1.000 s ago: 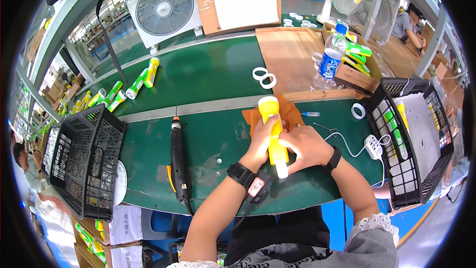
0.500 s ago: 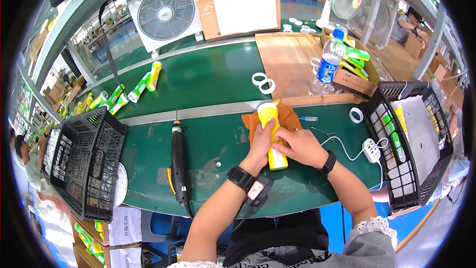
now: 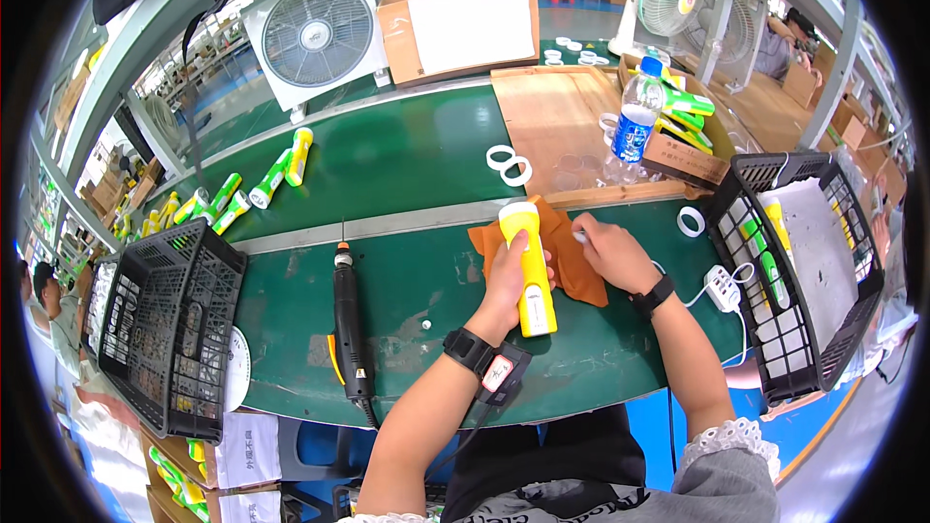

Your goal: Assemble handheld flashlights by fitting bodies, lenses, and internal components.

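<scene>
My left hand [image 3: 505, 283] is wrapped round a yellow flashlight [image 3: 534, 292], which stands tilted over the table with its wide head pointing away from me. A white switch patch shows on its barrel near the lower end. My right hand [image 3: 616, 258] is off the flashlight, just right of it, with fingers pinched together; a small pale tip shows at the fingertips, too small to name. Beneath and between the hands lies an orange-brown cloth [image 3: 579, 277]. A thin white cable runs from behind my right hand to a white power strip [image 3: 723, 289].
A black electric screwdriver [image 3: 348, 324] lies left of my hands. Black crates stand at the left [image 3: 174, 329] and right [image 3: 819, 261]. White rings [image 3: 515, 171], a water bottle [image 3: 636, 116] and a carton of flashlights [image 3: 686, 157] are farther back. Several flashlights [image 3: 276, 174] lie at the far left.
My right hand has left the flashlight and moved right, closing over where a small blue-handled tool and the cable's end lay. My left hand keeps the flashlight, shifted slightly left.
</scene>
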Motion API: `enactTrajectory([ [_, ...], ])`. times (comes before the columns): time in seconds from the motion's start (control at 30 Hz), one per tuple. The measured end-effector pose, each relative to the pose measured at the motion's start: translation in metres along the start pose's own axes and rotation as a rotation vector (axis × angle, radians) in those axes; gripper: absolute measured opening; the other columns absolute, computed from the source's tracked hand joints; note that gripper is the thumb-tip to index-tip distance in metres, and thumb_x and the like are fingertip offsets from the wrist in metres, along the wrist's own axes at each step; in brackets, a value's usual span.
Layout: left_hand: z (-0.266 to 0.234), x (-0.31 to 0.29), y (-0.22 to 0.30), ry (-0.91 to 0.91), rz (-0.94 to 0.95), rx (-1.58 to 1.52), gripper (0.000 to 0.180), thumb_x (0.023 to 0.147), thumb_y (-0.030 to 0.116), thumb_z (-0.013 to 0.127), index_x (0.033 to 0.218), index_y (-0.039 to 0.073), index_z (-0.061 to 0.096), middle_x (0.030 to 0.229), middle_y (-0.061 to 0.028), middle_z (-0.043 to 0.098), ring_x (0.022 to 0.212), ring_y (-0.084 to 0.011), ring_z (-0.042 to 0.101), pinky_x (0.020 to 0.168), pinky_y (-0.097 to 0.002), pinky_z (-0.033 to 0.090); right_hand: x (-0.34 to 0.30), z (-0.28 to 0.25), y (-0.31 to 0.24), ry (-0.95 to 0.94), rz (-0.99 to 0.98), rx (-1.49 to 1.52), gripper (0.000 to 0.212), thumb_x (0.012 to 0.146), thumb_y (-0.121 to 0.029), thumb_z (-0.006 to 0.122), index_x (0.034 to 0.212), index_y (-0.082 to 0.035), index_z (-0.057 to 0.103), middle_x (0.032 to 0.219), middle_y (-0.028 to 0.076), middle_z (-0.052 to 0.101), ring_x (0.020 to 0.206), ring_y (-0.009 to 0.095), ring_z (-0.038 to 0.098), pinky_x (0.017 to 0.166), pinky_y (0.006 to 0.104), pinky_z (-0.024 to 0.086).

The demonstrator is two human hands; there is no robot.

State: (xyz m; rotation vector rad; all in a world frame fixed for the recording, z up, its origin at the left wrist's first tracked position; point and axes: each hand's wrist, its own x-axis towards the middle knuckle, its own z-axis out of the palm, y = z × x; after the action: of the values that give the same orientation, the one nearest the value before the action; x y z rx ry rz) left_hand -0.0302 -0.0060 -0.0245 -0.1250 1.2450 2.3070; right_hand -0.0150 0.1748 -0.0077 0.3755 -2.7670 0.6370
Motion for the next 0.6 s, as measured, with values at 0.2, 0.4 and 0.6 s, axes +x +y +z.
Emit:
enactTrajectory([
  [0.2,0.007,-0.004,-0.002,0.006,0.117,0.109,0.028,0.091,0.033,0.043,0.099,0.006,0.039,0.080,-0.0079,0.053,0.060,-0.0161,0.055,0.052,-0.0313,0.049,0.006,-0.013,-0.024,0.166,-0.221,0.342,0.013,0.081,-0.014,0.058,0.090,-0.007,0.061,0.086,0.010,0.063,0.075,0.029,0.060,0.066,0.0320,0.049],
  [0.4,0.006,0.000,-0.006,-0.019,0.179,0.207,0.028,0.092,0.032,0.041,0.099,0.006,0.039,0.080,-0.0077,0.053,0.059,-0.0162,0.055,0.052,-0.0305,0.049,0.003,-0.007,-0.028,0.135,-0.286,0.244,0.015,0.080,-0.019,0.061,0.091,-0.009,0.062,0.078,0.009,0.064,0.067,0.027,0.061,0.061,0.0313,0.049],
  [0.6,0.011,-0.003,-0.012,-0.348,0.222,0.117,0.044,0.078,0.011,0.048,0.120,0.005,0.036,0.111,-0.0100,0.048,0.095,-0.0197,0.054,0.082,-0.0334,0.044,0.003,-0.010,-0.027,0.299,-0.125,0.346,0.013,0.079,-0.013,0.061,0.091,-0.007,0.062,0.078,0.010,0.064,0.064,0.026,0.062,0.058,0.0293,0.049],
])
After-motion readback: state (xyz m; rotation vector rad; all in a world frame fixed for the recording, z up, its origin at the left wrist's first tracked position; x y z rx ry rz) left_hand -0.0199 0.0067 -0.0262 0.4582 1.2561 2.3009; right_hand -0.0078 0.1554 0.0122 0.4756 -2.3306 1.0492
